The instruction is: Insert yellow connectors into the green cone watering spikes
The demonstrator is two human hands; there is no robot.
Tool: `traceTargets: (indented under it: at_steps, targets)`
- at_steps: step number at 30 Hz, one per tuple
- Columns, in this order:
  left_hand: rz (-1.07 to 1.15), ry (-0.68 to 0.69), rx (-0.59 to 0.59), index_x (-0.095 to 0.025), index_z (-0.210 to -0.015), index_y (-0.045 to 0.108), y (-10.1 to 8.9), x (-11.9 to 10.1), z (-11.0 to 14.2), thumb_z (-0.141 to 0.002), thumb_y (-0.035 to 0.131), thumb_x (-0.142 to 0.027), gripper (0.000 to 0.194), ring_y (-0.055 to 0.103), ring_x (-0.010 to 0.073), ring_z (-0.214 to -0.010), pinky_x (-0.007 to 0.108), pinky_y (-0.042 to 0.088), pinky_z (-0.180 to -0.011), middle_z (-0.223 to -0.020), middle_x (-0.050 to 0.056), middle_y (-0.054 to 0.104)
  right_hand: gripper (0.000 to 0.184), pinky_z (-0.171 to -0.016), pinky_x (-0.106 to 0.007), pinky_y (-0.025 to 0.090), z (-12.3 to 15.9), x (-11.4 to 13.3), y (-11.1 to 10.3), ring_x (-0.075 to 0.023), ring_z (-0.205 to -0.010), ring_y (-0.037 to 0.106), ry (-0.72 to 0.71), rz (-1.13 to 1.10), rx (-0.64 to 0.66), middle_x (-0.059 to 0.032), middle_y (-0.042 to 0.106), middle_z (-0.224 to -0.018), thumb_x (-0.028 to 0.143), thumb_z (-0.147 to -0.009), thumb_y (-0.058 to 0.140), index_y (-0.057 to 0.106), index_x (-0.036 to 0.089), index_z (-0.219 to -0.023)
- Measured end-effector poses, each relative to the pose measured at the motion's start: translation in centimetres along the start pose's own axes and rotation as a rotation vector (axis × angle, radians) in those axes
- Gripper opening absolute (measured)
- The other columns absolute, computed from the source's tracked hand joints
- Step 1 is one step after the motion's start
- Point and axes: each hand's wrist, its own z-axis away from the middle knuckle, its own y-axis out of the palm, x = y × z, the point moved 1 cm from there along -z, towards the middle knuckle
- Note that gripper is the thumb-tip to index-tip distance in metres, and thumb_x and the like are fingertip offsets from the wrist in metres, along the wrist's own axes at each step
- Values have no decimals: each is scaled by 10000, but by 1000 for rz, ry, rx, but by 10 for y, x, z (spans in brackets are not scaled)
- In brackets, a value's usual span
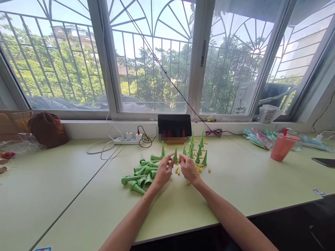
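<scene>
My left hand (164,170) has its thumb and fingers closed at the side of an upright green plastic spike (175,154). Close to that spike on the other side, my right hand (187,168) pinches; what sits in its fingertips is too small to make out. A heap of green spikes (141,172) with ribbed collars lies left of my left hand. Beyond and right of my right hand, several more stand upright, some stacked, such as this green stack (200,148). Small yellow T-shaped pieces (177,171) lie scattered between and around my hands.
Behind the spikes a black screen (174,125) leans near the window. A power strip (127,139) with cables is at the back left, beyond it a brown bag (47,129). To the right stand a red cup (283,146) and plastic packets (259,138); a dark phone-like slab (324,162) lies farther right.
</scene>
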Motion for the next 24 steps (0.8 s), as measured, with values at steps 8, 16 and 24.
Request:
traceTargets:
  at_steps: [8,16,24]
  targets:
    - [32,-213,-49,-167,-511,516,-5,-3,-1,-821,442,-636,567,396,89,-309,216,275,-333,-400,-17,433,389,-506,-256,221,2,1,0,-120,-509,317,-73,77,32,34,390,-552,401,-975,292,341,209,-641]
    - [272,-507,129,-105,-546,610,0,-8,1,-740,444,-748,692,465,91,-343,211,315,-364,-470,52,563,386,-513,-239,241,4,3,1,-103,-511,303,-148,47,94,43,381,-561,386,-980,297,379,197,-653]
    - [373,-532,180,-89,-601,629,-4,-10,3,-678,552,-727,648,496,92,-406,197,318,-387,-554,67,601,381,-507,-237,236,3,0,0,-103,-511,293,-132,31,102,44,376,-556,379,-979,306,373,197,-651]
